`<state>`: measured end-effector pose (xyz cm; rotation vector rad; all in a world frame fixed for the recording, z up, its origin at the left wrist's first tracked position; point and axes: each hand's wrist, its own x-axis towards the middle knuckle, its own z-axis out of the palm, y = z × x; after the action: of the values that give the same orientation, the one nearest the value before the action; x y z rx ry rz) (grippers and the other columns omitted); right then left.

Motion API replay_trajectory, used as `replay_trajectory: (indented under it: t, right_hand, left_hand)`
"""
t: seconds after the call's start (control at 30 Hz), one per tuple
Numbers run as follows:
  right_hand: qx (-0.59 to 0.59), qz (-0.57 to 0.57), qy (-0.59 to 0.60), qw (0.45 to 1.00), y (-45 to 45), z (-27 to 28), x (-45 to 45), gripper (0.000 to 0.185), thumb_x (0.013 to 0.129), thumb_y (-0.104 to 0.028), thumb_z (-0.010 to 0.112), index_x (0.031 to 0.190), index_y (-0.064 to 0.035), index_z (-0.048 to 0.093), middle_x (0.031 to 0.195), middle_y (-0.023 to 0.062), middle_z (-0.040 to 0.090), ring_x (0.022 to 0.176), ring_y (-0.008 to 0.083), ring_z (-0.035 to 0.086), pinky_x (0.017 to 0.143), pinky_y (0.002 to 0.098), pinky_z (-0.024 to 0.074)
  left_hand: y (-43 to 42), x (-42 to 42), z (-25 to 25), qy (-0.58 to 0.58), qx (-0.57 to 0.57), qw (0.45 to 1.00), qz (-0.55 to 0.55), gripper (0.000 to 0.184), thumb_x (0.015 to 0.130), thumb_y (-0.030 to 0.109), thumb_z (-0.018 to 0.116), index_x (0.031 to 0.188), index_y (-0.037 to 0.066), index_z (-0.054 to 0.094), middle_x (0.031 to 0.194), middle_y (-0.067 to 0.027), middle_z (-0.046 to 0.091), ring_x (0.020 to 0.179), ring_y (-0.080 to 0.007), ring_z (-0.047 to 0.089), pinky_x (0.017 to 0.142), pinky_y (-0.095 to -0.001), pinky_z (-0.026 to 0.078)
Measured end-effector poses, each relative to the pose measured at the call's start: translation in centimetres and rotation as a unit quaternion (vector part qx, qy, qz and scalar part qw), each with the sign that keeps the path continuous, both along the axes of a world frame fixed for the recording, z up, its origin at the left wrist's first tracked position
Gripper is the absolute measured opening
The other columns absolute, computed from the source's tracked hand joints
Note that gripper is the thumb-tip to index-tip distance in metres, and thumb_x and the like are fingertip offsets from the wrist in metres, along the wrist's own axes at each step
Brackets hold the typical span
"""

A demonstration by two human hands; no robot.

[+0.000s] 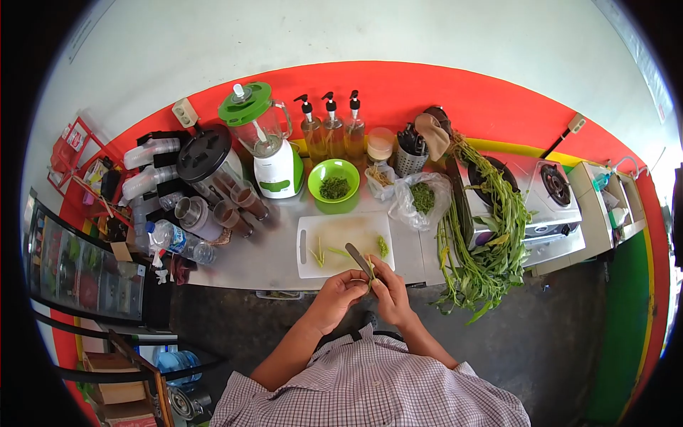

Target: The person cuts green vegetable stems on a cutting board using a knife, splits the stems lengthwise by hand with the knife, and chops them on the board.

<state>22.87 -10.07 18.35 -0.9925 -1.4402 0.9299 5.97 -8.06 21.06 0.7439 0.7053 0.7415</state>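
Observation:
Over the near edge of the white cutting board (313,231), my two hands meet. My right hand (393,293) is closed on a knife (358,257), its blade angled up and to the left. The fingers of my left hand (340,297) pinch a pale green stem at the blade's lower end; the fingers partly hide this contact. On the board lie thin cut stems (318,255) at the left and a small heap of green pieces (383,246) at the right. Behind it, a green bowl (334,205) contains chopped greens (334,188).
A plastic bag of greens (422,198) sits right of the bowl. Long leafy greens (491,263) drape over the counter edge beside the gas stove (523,188). A blender (274,167), pump bottles (333,135), brown-filled glasses (233,217) and a water bottle (171,235) stand around.

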Motion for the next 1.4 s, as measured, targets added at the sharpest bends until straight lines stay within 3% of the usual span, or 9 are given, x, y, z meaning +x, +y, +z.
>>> replay_trajectory:
  t: [0.2,0.27,0.47,0.57,0.63,0.73,0.97,1.27,1.4]
  right_hand:
    - [-0.006,0.038,-0.040,0.998,2.1,-0.8,-1.9,0.045,0.097,-0.002,0.051,0.141,0.0040,0.053,0.085,0.0118,0.058,0.072,0.0213,0.056,0.072,0.0299,0.0471]
    - [-0.022,0.066,-0.017,0.997,3.1,-2.4,-3.0,0.042,0.098,-0.004,0.048,0.138,0.0044,0.057,0.086,0.0048,0.056,0.068,0.0103,0.049,0.062,0.0256,0.0417]
    - [-0.110,0.058,-0.032,0.992,7.4,-7.6,-6.3,0.036,0.104,-0.011,0.050,0.135,0.0042,0.060,0.073,-0.0019,0.049,0.064,0.0059,0.042,0.058,0.0249,0.0378]
    - [-0.202,0.054,-0.018,0.978,9.9,-10.2,-6.9,0.038,0.106,-0.016,0.049,0.138,0.0021,0.058,0.072,-0.0006,0.052,0.057,0.0067,0.043,0.052,0.0260,0.0375]
    - [-0.482,0.117,0.052,0.867,11.5,-9.6,-6.9,0.050,0.106,-0.024,0.049,0.150,-0.0006,0.043,0.069,0.0019,0.055,0.049,0.0087,0.042,0.044,0.0279,0.0356]
    - [-0.483,0.132,-0.079,0.862,12.5,-9.5,-6.7,0.066,0.106,-0.030,0.050,0.159,-0.0032,0.023,0.064,0.0039,0.056,0.043,0.0108,0.042,0.039,0.0294,0.0335]
    - [-0.423,0.122,-0.129,0.888,11.4,-9.3,-4.4,0.074,0.103,-0.033,0.055,0.161,-0.0089,0.017,0.063,0.0037,0.055,0.044,0.0100,0.043,0.040,0.0283,0.0339]
    - [-0.436,0.020,-0.019,0.900,6.4,-9.7,2.4,0.044,0.102,-0.032,0.059,0.136,-0.0047,0.056,0.063,0.0003,0.053,0.045,0.0078,0.045,0.041,0.0261,0.0361]
    - [-0.396,-0.021,-0.020,0.918,5.1,-7.8,4.6,0.035,0.101,-0.029,0.060,0.125,-0.0045,0.063,0.064,-0.0012,0.054,0.047,0.0065,0.045,0.042,0.0250,0.0360]
  left_hand:
    - [0.7,-2.5,-1.3,-0.032,-0.078,0.996,0.043,0.017,0.099,0.009,0.060,0.116,0.007,0.062,0.099,0.0028,0.062,0.086,-0.0071,0.054,0.079,-0.0249,0.046]
    - [0.9,-3.9,-2.6,-0.073,-0.147,0.986,0.035,0.018,0.098,0.008,0.060,0.116,0.006,0.062,0.095,0.0017,0.060,0.081,-0.0083,0.052,0.075,-0.0240,0.047]
    - [1.1,-7.0,-7.5,-0.099,-0.185,0.973,0.099,0.014,0.098,0.009,0.061,0.111,0.004,0.062,0.092,0.0014,0.059,0.076,-0.0063,0.049,0.070,-0.0203,0.043]
    - [1.1,-7.7,-10.4,-0.034,-0.192,0.964,0.180,0.012,0.098,0.010,0.061,0.109,0.005,0.061,0.090,0.0025,0.058,0.074,-0.0055,0.048,0.067,-0.0197,0.042]
    - [1.1,-8.0,-13.0,0.023,-0.181,0.950,0.254,0.017,0.096,0.011,0.064,0.111,0.004,0.062,0.090,0.0025,0.061,0.072,-0.0038,0.049,0.064,-0.0192,0.040]
    - [2.3,-7.9,-15.8,0.161,-0.167,0.929,0.288,0.018,0.094,0.011,0.066,0.110,0.001,0.065,0.091,-0.0009,0.066,0.077,-0.0060,0.054,0.067,-0.0205,0.042]
    - [5.4,-6.0,-18.2,0.286,-0.110,0.888,0.344,0.017,0.090,0.008,0.067,0.104,-0.003,0.069,0.095,-0.0066,0.070,0.085,-0.0150,0.062,0.077,-0.0282,0.049]
    - [7.7,-0.4,-17.1,0.466,0.275,0.818,0.196,0.025,0.084,0.002,0.066,0.108,0.007,0.068,0.102,-0.0122,0.064,0.092,-0.0284,0.062,0.082,-0.0382,0.050]
    - [9.7,0.8,-17.7,0.557,0.409,0.713,0.120,0.027,0.081,0.004,0.069,0.107,0.012,0.068,0.110,-0.0113,0.058,0.104,-0.0335,0.055,0.090,-0.0438,0.048]
